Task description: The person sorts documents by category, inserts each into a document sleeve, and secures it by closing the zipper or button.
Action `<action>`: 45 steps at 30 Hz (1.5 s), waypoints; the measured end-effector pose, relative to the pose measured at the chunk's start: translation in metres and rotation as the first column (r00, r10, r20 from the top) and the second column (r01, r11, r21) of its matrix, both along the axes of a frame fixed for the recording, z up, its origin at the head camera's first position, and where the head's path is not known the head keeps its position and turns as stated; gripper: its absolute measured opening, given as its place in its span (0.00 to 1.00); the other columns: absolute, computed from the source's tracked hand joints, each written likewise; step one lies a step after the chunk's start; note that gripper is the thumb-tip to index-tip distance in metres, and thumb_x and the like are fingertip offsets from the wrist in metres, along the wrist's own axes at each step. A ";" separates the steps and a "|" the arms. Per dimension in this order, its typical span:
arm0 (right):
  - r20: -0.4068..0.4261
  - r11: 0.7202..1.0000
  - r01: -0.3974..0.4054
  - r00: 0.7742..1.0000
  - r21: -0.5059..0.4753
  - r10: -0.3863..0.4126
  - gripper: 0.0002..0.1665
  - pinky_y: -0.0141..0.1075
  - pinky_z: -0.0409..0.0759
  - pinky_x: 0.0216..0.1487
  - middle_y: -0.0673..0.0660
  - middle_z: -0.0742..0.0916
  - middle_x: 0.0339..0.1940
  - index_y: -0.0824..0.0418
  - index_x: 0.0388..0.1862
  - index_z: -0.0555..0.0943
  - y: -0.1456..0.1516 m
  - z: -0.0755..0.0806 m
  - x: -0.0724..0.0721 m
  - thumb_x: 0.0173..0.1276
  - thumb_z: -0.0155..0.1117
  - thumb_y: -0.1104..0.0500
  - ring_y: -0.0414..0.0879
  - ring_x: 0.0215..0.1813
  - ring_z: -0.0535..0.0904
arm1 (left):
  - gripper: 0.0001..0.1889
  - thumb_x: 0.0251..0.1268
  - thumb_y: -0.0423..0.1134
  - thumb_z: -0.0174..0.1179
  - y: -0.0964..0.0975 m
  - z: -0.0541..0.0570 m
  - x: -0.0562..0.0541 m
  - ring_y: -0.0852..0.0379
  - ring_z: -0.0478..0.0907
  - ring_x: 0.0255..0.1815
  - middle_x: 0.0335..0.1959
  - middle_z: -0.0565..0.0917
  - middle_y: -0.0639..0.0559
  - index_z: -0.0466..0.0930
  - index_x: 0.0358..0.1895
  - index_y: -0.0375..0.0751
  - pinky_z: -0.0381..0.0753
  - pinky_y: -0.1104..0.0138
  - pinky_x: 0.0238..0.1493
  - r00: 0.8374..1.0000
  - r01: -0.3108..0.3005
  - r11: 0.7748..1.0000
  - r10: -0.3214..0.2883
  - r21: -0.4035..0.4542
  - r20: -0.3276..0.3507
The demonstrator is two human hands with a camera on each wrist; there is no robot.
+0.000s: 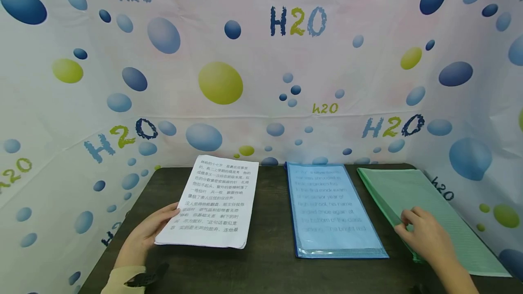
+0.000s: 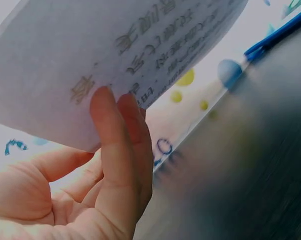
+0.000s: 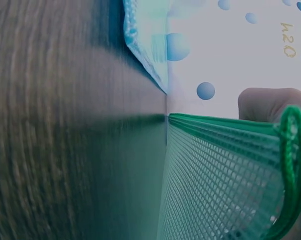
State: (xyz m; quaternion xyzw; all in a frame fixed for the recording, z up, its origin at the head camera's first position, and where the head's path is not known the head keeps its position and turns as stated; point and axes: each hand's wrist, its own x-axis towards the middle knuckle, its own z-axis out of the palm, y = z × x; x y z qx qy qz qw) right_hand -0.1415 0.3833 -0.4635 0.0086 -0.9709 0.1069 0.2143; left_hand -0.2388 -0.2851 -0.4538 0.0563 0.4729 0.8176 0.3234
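Note:
My left hand (image 1: 148, 231) grips a small stack of white printed sheets (image 1: 218, 198) by its lower left edge, tilted up over the table. In the left wrist view, fingers lie against the back of the sheets (image 2: 45, 75), where print shows through. On the right, my right hand (image 1: 428, 238) pinches the left edge of a green mesh zipper pouch (image 1: 453, 212). That edge is raised off the table. The right wrist view shows the thumb (image 3: 268, 102) behind the green zipper edge and the pouch's mesh side (image 3: 215, 175) hanging below; the other fingers are mostly hidden there.
Between the hands lies a blue zipper pouch (image 1: 333, 212) with a printed English page inside. The dark wooden table (image 1: 271, 221) meets a white backdrop (image 1: 261, 135) with blue and green dots at its far edge.

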 end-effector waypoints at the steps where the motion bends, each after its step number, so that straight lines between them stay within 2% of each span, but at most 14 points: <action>1: -0.010 1.000 0.001 1.000 0.001 -0.001 0.12 0.32 0.55 0.25 0.50 0.70 0.24 0.52 0.21 0.71 0.000 0.000 0.000 0.53 0.66 0.62 0.43 0.25 0.58 | 0.16 0.79 0.33 0.40 0.003 0.000 -0.001 0.50 0.85 0.52 0.51 0.86 0.49 0.74 0.56 0.53 0.84 0.60 0.49 1.000 0.011 1.000 -0.011 0.004 -0.001; 5: -0.038 1.000 -0.007 0.999 -0.002 0.007 0.12 0.32 0.55 0.25 0.49 0.70 0.24 0.52 0.21 0.71 -0.001 -0.002 -0.001 0.53 0.66 0.63 0.42 0.25 0.58 | 0.15 0.79 0.33 0.41 0.016 0.001 -0.002 0.50 0.85 0.52 0.51 0.85 0.48 0.72 0.59 0.51 0.84 0.60 0.50 0.999 0.038 0.999 -0.038 0.001 -0.001; 7: -0.049 1.000 -0.008 0.999 -0.001 0.008 0.13 0.31 0.55 0.25 0.49 0.70 0.24 0.52 0.21 0.71 -0.002 -0.003 -0.001 0.52 0.66 0.64 0.42 0.25 0.58 | 0.15 0.79 0.33 0.42 0.023 0.002 -0.003 0.50 0.85 0.52 0.52 0.85 0.48 0.67 0.62 0.49 0.84 0.59 0.50 0.999 0.042 0.999 -0.042 -0.014 -0.004; 12: -0.052 1.000 -0.022 0.998 0.008 0.022 0.13 0.31 0.55 0.24 0.49 0.70 0.24 0.51 0.21 0.71 -0.004 -0.001 -0.004 0.53 0.66 0.63 0.41 0.25 0.58 | 0.26 0.78 0.34 0.45 0.040 0.004 -0.006 0.50 0.84 0.53 0.53 0.85 0.49 0.49 0.73 0.43 0.83 0.59 0.51 0.998 0.055 0.998 -0.055 -0.030 0.002; 14: -0.058 0.999 -0.032 0.998 0.022 0.033 0.13 0.31 0.55 0.25 0.49 0.69 0.24 0.51 0.21 0.70 -0.005 -0.001 -0.006 0.52 0.67 0.62 0.40 0.25 0.57 | 0.29 0.78 0.35 0.45 0.047 0.004 -0.007 0.51 0.84 0.53 0.53 0.84 0.49 0.44 0.75 0.41 0.83 0.59 0.51 0.998 0.070 0.997 -0.070 -0.027 0.005; 19: -0.058 0.998 -0.048 0.997 0.041 0.050 0.14 0.30 0.54 0.25 0.48 0.66 0.24 0.50 0.20 0.69 -0.006 0.000 -0.009 0.52 0.66 0.62 0.38 0.25 0.55 | 0.29 0.79 0.35 0.43 0.065 0.003 -0.014 0.51 0.84 0.53 0.54 0.84 0.48 0.43 0.76 0.39 0.84 0.61 0.51 0.989 0.149 0.989 -0.149 0.017 0.003; 23: -0.052 0.997 -0.067 0.996 0.043 0.069 0.14 0.30 0.53 0.25 0.47 0.65 0.23 0.49 0.20 0.68 -0.005 0.002 -0.011 0.51 0.64 0.63 0.37 0.24 0.55 | 0.30 0.80 0.35 0.40 0.082 0.001 -0.020 0.52 0.84 0.53 0.55 0.84 0.47 0.38 0.76 0.35 0.85 0.63 0.49 0.974 0.224 0.973 -0.223 0.059 -0.027; 26: -0.055 0.995 -0.080 0.995 0.053 0.083 0.14 0.30 0.53 0.25 0.46 0.66 0.23 0.49 0.20 0.69 -0.004 0.004 -0.014 0.50 0.64 0.64 0.36 0.24 0.55 | 0.32 0.80 0.34 0.40 0.096 0.001 -0.025 0.53 0.84 0.52 0.55 0.84 0.47 0.34 0.77 0.33 0.85 0.63 0.48 0.967 0.255 0.965 -0.253 0.065 -0.038; 30: -0.077 0.993 -0.096 0.992 0.074 0.101 0.14 0.29 0.54 0.25 0.45 0.67 0.23 0.49 0.20 0.69 -0.003 0.005 -0.017 0.49 0.65 0.63 0.36 0.25 0.55 | 0.34 0.79 0.35 0.42 0.113 0.003 -0.028 0.54 0.84 0.51 0.54 0.84 0.48 0.33 0.77 0.34 0.85 0.63 0.48 0.965 0.264 0.964 -0.263 0.045 -0.022; 35: -0.118 0.989 -0.116 0.985 0.092 0.126 0.15 0.29 0.54 0.25 0.44 0.67 0.23 0.49 0.21 0.69 -0.003 0.006 -0.020 0.49 0.66 0.63 0.36 0.25 0.56 | 0.34 0.78 0.35 0.45 0.135 0.005 -0.031 0.55 0.85 0.51 0.53 0.84 0.49 0.38 0.77 0.35 0.85 0.64 0.48 0.968 0.249 0.969 -0.249 0.011 0.015; 38: -0.124 0.988 -0.120 0.983 0.098 0.131 0.14 0.29 0.55 0.25 0.44 0.68 0.23 0.49 0.21 0.69 -0.004 0.006 -0.021 0.49 0.66 0.63 0.36 0.25 0.56 | 0.34 0.77 0.35 0.47 0.149 0.006 -0.032 0.55 0.84 0.51 0.53 0.84 0.49 0.40 0.77 0.37 0.84 0.64 0.49 0.968 0.249 0.968 -0.249 0.016 0.042; 45: -0.139 0.988 -0.120 0.981 0.101 0.134 0.14 0.29 0.54 0.25 0.44 0.67 0.23 0.49 0.21 0.70 -0.005 0.005 -0.022 0.49 0.66 0.62 0.36 0.26 0.56 | 0.31 0.78 0.34 0.44 0.179 0.006 -0.036 0.56 0.84 0.50 0.53 0.84 0.50 0.43 0.77 0.36 0.85 0.64 0.48 0.958 0.281 0.959 -0.283 0.038 0.042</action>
